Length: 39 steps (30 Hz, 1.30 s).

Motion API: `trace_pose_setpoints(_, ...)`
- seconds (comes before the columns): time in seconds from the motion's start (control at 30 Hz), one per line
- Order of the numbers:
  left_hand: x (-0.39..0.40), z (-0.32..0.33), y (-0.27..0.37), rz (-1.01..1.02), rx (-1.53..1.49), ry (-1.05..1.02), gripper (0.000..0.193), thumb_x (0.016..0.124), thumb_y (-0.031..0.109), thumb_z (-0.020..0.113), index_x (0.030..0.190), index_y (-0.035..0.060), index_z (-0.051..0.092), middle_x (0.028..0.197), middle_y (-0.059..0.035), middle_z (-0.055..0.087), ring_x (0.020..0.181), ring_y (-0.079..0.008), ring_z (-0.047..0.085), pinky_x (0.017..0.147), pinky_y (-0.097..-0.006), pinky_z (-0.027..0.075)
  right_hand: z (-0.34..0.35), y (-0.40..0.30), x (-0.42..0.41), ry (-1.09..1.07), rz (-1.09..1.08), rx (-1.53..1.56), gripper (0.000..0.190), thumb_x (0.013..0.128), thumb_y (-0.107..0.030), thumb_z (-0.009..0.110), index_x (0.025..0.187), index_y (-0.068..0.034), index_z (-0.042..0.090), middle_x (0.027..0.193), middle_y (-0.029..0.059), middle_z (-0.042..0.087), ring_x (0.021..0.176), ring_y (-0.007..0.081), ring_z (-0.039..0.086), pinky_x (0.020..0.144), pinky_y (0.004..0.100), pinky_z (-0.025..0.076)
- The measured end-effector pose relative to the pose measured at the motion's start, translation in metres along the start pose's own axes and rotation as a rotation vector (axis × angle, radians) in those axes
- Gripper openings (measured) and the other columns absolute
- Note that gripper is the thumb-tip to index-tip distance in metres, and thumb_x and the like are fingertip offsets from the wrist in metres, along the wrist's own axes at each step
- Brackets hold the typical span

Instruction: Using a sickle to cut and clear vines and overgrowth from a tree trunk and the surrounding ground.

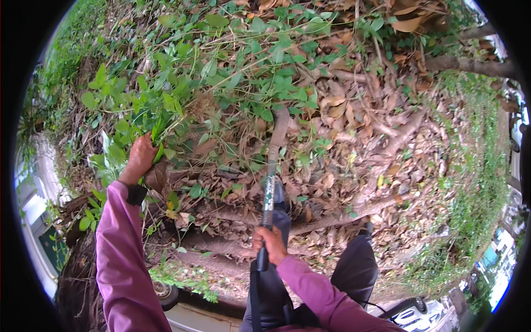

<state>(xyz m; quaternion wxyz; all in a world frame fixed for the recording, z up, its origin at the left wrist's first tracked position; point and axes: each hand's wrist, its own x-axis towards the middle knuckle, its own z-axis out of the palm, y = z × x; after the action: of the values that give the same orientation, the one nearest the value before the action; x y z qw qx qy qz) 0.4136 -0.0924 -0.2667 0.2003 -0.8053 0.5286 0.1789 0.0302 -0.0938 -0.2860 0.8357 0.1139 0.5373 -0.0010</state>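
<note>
My left hand point(142, 154) grips a bunch of green leafy stems point(159, 124) on the left side of the view. Dry vine strands and rootlets point(201, 106) trail from the bunch toward the right. My right hand point(269, 242) is closed around the black handle point(262, 259) of a machete with a curved tip. Its long, worn blade point(271, 162) points away from me and bears a printed label. The blade's curved end point(281, 118) lies against the edge of a patch of creeping vines point(265, 79), and leaves partly hide it.
Dry fallen leaves point(332, 178) cover the ground among exposed tree roots point(394, 149). A thick root point(344, 222) runs crosswise near my feet. Tree trunk bark point(79, 286) stands at lower left. Parked vehicles, one with a visible wheel point(165, 292), are behind me. Branches point(468, 64) extend at upper right.
</note>
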Motion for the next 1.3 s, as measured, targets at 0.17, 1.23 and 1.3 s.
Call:
trace_pose_setpoints(0.17, 0.014, 0.0, 0.045, -0.073, -0.438, 0.052, 0.036, 0.072, 0.021, 0.057, 0.091, -0.0084, 0.049, 0.083, -0.0252, 0.052, 0.076, -0.0375, 0.05, 0.068, -0.0391, 0.043, -0.008, -0.063, 0.015, 0.164, -0.42, -0.157, 0.013, 0.073, -0.009, 0.05, 0.065, -0.002, 0.042, 0.049, 0.0047, 0.042, 0.036, 0.0135, 0.042, 0.034, 0.0277, 0.036)
trace_pose_setpoints(1.23, 0.194, 0.205, 0.278, -0.611, -0.557, -0.354, 0.044, 0.064, 0.038, 0.056, 0.092, 0.0036, 0.058, 0.095, -0.0164, 0.057, 0.092, -0.0339, 0.053, 0.082, -0.0439, 0.038, -0.136, -0.085, -0.11, -0.006, 0.28, -0.394, 0.043, 0.076, -0.015, 0.056, 0.112, -0.013, 0.031, 0.05, 0.0079, 0.05, 0.037, 0.0151, 0.046, 0.036, 0.0265, 0.037)
trace_pose_setpoints(1.3, 0.192, 0.195, 0.239, -0.592, -0.591, -0.36, 0.039, 0.063, 0.037, 0.057, 0.085, 0.0044, 0.06, 0.089, -0.0155, 0.059, 0.086, -0.0293, 0.056, 0.076, -0.0353, 0.042, -0.109, -0.111, -0.106, 0.011, 0.277, -0.128, 0.011, 0.075, 0.003, 0.049, 0.081, -0.002, 0.041, 0.053, 0.0052, 0.043, 0.042, 0.0129, 0.043, 0.04, 0.0277, 0.038)
